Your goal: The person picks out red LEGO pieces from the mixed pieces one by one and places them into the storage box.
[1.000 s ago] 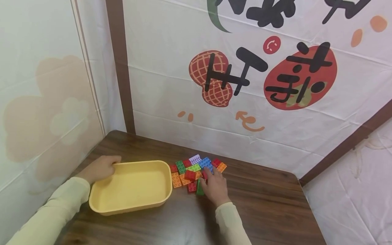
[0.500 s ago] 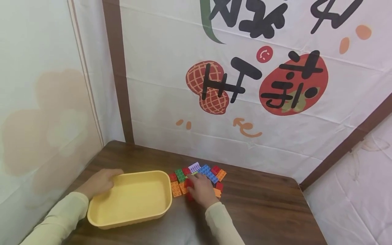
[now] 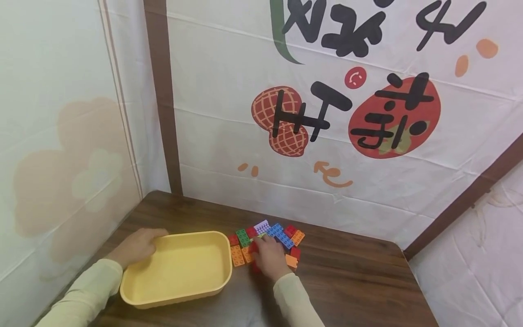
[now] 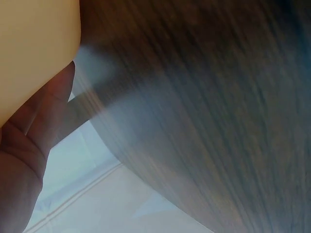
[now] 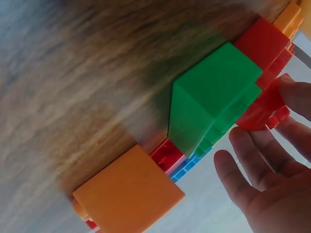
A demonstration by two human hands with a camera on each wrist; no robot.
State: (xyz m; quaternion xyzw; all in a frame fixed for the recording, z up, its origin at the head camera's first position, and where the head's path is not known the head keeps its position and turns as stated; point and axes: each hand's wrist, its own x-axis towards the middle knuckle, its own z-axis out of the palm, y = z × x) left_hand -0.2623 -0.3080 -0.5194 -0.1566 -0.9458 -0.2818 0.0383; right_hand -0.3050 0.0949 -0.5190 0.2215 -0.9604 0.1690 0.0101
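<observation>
In the head view, my left hand grips the back-left rim of a shallow yellow tray, whose inside is bare. The left wrist view shows the fingers of that hand against the tray's outer wall. My right hand reaches into a cluster of toy building bricks just right of the tray. Seen from the right wrist, this hand pinches a red brick between thumb and fingers. Beside that brick stands a green brick, with an orange brick farther along.
Blue bricks, a lilac brick and a green brick lie toward the back of the cluster. Brown wood-grain table extends to the right. A printed white cloth hangs behind the table.
My right hand has moved left, from the right part of the cluster to a red brick near its middle, and now pinches it. The left hand stays on the tray rim.
</observation>
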